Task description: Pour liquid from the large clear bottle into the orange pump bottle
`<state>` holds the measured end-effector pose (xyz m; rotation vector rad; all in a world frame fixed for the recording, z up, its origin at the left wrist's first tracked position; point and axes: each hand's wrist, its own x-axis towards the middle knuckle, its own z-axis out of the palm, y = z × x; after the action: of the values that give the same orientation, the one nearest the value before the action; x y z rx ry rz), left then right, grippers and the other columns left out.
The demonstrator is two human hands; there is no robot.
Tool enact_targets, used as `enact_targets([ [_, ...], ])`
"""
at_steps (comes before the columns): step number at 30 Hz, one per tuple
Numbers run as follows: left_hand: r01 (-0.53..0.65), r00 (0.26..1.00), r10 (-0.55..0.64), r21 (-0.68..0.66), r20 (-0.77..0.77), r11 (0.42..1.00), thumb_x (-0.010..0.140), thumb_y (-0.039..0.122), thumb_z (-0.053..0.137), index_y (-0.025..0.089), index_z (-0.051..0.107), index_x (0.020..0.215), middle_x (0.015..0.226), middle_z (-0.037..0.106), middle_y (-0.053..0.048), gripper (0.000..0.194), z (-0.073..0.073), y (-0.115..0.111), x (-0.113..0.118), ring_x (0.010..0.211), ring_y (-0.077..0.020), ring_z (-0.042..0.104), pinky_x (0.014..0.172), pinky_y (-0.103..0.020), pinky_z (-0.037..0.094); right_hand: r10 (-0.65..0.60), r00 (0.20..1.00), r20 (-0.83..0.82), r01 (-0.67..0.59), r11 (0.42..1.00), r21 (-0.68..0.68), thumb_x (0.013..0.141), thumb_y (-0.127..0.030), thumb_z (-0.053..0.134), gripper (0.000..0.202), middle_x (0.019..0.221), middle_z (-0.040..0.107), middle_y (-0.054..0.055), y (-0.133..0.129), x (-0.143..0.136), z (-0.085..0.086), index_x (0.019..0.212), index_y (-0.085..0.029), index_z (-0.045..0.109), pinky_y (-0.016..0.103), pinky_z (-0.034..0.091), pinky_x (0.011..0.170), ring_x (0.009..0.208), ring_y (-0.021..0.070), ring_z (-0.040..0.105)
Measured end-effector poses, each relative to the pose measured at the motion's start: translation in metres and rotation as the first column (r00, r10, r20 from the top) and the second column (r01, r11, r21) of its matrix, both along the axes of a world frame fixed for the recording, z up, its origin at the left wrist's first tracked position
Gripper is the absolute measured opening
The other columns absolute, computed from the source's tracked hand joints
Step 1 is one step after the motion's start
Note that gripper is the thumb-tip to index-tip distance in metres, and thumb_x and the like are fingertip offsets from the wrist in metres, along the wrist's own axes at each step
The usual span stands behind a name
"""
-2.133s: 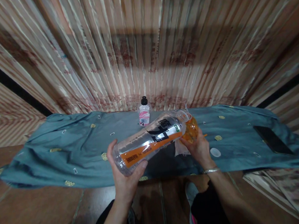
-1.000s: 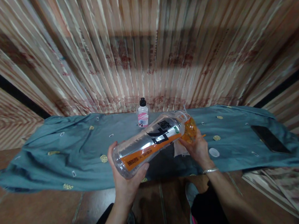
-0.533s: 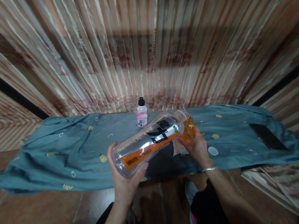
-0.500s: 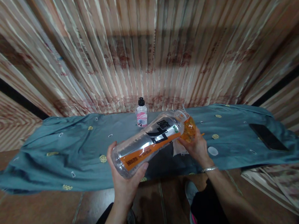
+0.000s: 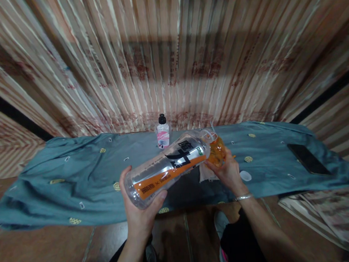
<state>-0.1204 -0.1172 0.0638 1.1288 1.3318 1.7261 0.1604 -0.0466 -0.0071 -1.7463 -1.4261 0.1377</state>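
Observation:
My left hand (image 5: 144, 216) is wrapped round the base of a large clear plastic bottle (image 5: 167, 168) with an orange, silver and black label. The bottle lies tilted, its neck pointing right and its mouth at the top of a small orange see-through container (image 5: 216, 151). Around that container my right hand (image 5: 227, 171) is closed, a bracelet on its wrist. Whether liquid runs between the two cannot be made out. A whitish cloth or tissue (image 5: 208, 174) shows below the container, and a white round cap (image 5: 245, 176) lies right of my right hand.
Behind the large bottle stands a small bottle (image 5: 163, 134) with a black top and pink label. A black phone (image 5: 308, 158) lies at the right on the teal patterned cloth (image 5: 82, 172) covering the narrow table. Striped curtains (image 5: 161, 58) hang close behind.
The whole view has shifted slightly, so everything sits a little further left. Both hands keep their grips, and the bottle stays tilted at the orange container.

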Motion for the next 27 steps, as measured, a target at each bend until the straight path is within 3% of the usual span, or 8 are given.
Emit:
enact_targets([
  [5, 0.004, 0.999, -0.003, -0.024, 0.036, 1.0, 0.051, 0.033, 0.094, 0.028, 0.045, 0.136, 0.111, 0.061, -0.001, 0.098, 0.005, -0.002, 0.001, 0.095, -0.0193, 0.066, 0.086, -0.034, 0.056, 0.029, 0.999, -0.043, -0.028, 1.0, 0.006, 0.069, -0.078, 0.066, 0.097, 0.124, 0.07, 0.022, -0.001, -0.005, 0.004, 0.139, -0.011, 0.05, 0.05, 0.057, 0.09, 0.11, 0.0366, 0.071],
  [10, 0.019, 0.997, -0.016, -0.029, 0.081, 0.999, 0.052, 0.035, 0.094, 0.028, 0.044, 0.138, 0.112, 0.061, -0.003, 0.1, 0.001, -0.001, 0.001, 0.094, -0.0214, 0.067, 0.082, -0.036, 0.059, 0.019, 0.996, -0.09, -0.02, 1.0, -0.008, 0.065, -0.068, 0.074, 0.109, 0.135, 0.064, 0.025, 0.0, -0.007, 0.009, 0.149, -0.009, 0.038, 0.052, 0.056, 0.095, 0.119, 0.0383, 0.067],
  [15, 0.012, 0.998, -0.01, -0.027, 0.059, 1.0, 0.052, 0.033, 0.094, 0.028, 0.045, 0.137, 0.113, 0.061, -0.002, 0.098, 0.003, -0.002, 0.001, 0.095, -0.02, 0.067, 0.083, -0.032, 0.058, 0.07, 0.995, -0.067, -0.07, 0.998, 0.002, 0.069, -0.059, 0.075, 0.094, 0.136, 0.065, 0.021, 0.0, -0.007, 0.011, 0.146, -0.015, 0.044, 0.054, 0.054, 0.1, 0.124, 0.0378, 0.064],
  [21, -0.014, 0.998, 0.016, -0.036, 0.061, 0.999, 0.048, 0.031, 0.095, 0.027, 0.047, 0.135, 0.114, 0.06, -0.002, 0.099, 0.008, -0.002, 0.002, 0.097, -0.0196, 0.066, 0.085, -0.032, 0.057, 0.08, 0.995, -0.055, -0.077, 0.995, 0.056, 0.074, -0.059, 0.073, 0.086, 0.133, 0.067, 0.018, 0.001, -0.008, 0.007, 0.143, -0.015, 0.047, 0.05, 0.054, 0.101, 0.121, 0.0342, 0.066],
  [27, -0.015, 0.999, 0.015, -0.016, 0.035, 1.0, 0.048, 0.033, 0.095, 0.027, 0.046, 0.136, 0.117, 0.059, -0.003, 0.101, 0.0, 0.0, -0.004, 0.097, -0.0203, 0.065, 0.085, -0.033, 0.057, 0.072, 0.997, -0.038, -0.07, 0.996, 0.061, 0.074, -0.062, 0.073, 0.086, 0.133, 0.067, 0.019, 0.002, -0.007, 0.005, 0.141, -0.015, 0.049, 0.049, 0.056, 0.099, 0.12, 0.0343, 0.067],
])
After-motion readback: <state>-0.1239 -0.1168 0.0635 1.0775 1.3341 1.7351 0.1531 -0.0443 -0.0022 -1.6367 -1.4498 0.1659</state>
